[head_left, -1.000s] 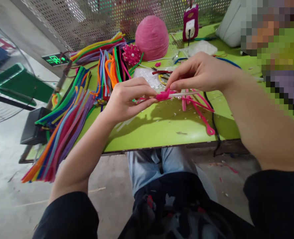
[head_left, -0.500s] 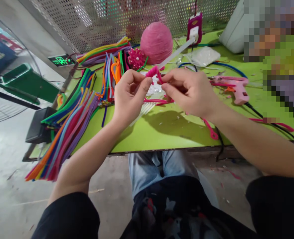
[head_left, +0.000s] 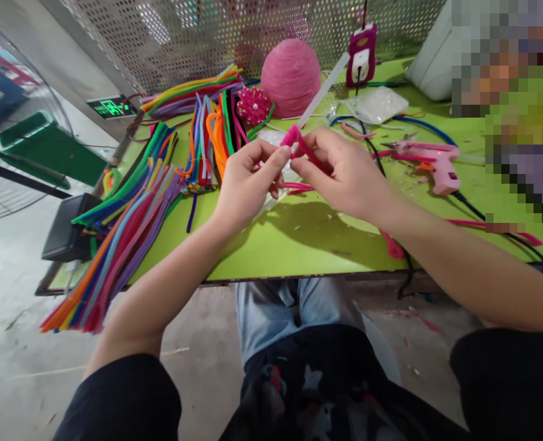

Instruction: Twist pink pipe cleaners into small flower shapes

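A translucent glue stick point(head_left: 325, 89) slants up to the right between my hands, with a pink pipe cleaner point(head_left: 290, 136) coiled around its lower end. Thumb and fingers of my left hand point(head_left: 250, 177) pinch the stick's lower end just below the coil. My right hand point(head_left: 345, 171) grips the loose length of the same pipe cleaner, close to the coil on the right. Behind them stand a pink wrapped ball point(head_left: 290, 79) and a deep pink spiky flower point(head_left: 254, 105) with a pearl-like centre.
Bundles of coloured pipe cleaners point(head_left: 119, 239) cover the table's left side, near a black box point(head_left: 72, 228). A pink glue gun point(head_left: 439, 162) with a black cable lies right. Behind are a plastic bag point(head_left: 379, 104) and a purple power socket point(head_left: 361, 55).
The stick has tilted more upright. My right hand has moved slightly left and down, and its grip on the pipe cleaner has shifted. My left hand still pinches near the coil.
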Motion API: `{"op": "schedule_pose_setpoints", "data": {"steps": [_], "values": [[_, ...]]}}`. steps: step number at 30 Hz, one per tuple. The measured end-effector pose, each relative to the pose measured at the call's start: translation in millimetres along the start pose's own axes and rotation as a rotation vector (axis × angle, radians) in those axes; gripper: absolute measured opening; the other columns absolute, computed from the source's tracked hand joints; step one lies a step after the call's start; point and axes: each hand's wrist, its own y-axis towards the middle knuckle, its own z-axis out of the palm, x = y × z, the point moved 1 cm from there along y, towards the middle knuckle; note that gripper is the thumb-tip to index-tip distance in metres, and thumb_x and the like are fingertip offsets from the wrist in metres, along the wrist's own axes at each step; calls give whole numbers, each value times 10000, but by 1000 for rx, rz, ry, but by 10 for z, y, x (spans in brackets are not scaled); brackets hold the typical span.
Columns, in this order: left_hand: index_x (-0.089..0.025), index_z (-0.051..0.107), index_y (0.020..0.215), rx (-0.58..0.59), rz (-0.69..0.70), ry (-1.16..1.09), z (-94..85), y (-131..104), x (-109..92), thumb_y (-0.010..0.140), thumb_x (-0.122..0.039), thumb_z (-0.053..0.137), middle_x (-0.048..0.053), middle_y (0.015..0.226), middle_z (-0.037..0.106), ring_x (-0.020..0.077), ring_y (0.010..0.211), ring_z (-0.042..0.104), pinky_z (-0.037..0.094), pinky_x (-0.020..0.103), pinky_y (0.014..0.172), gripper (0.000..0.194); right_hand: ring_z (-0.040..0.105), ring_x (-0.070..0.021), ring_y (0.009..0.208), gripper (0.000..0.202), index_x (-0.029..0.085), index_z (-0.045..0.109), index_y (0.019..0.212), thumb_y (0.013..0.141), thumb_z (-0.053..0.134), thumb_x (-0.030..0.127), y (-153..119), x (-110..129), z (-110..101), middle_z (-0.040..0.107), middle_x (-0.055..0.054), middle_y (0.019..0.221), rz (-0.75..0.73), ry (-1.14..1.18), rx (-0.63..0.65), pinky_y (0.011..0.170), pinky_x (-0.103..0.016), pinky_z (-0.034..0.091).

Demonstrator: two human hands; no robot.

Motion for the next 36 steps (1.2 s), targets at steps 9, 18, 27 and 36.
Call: {"op": "schedule_pose_setpoints", "data": {"steps": [9,18,27,36], "values": [[-253,487,833,93,-192,-170,77,-85,-100,980,-735,696,-94,542,450,54,408,467,363,218,387,545,759,-294,906,609,196,687,1407,1200,236,549,-58,184,19,818,-143,1073,93,-728,-15,665,-338,335],[-199,625,842,204,-401,-220,-14,12,-330,992,-130,634,-59,617,586,64,497,569,461,172,482,165,731,-241,945,487,164,748,1231,1185,286,311,-64,98,-42,801,-117,1071,-180,-736,9,737,-351,428],[-170,747,891,320,-251,-146,-155,54,-307,958,-334,822,-7,747,726,93,642,730,610,177,618,192,696,-241,931,452,174,720,987,1170,349,356,-50,-27,-73,721,-95,954,-356,-580,-87,774,-358,485],[-207,693,877,311,-228,-252,-159,67,-229,911,-433,880,-24,792,689,111,659,740,658,228,636,295,680,-245,934,272,206,702,1022,1139,494,338,5,-105,-15,722,-97,986,-323,-265,-95,849,-397,501]]}}
